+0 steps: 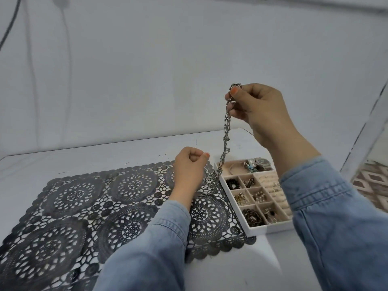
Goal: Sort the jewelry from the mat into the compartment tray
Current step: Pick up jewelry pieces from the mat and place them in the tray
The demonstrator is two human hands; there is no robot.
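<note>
A plain pale wall (147, 70) is filling the back of the room. A thin white cord (67, 38) is hanging down it, high above the tabletop's far left corner, and a dark cord (8, 32) is slanting beside it. A grey bar (336, 3) is running high above the far right corner. The white tabletop (105, 152) is meeting the wall along its far edge. Past its right edge a white post (365, 133) is leaning, and low down beside it a patch of brown and white diamonds (371, 185) is showing. Soft, even light is falling everywhere.
</note>
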